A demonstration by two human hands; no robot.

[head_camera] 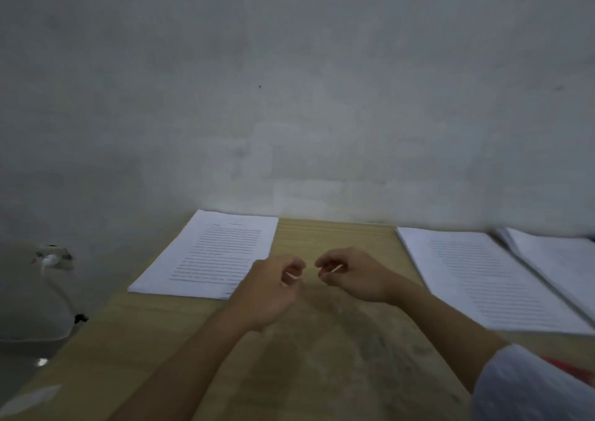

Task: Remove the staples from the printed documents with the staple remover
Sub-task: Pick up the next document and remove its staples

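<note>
My left hand [273, 287] and my right hand [349, 274] hover close together over the middle of the wooden table [322, 356]. Each hand has curled fingers that pinch a thin pale sliver: one sliver [293, 275] in the left, another sliver [335, 269] in the right. What the slivers are is too blurred to tell. A stack of printed documents [209, 256] lies at the back left. A second printed stack [483, 279] lies to the right. No staple remover shows.
A further sheaf of paper [563, 259] overlaps the right edge. A grey wall [289, 98] rises right behind the table. Off the table's left edge are a rounded grey object [29, 292] and a white cable [54, 279]. Something red [566, 367] peeks out beside my right sleeve.
</note>
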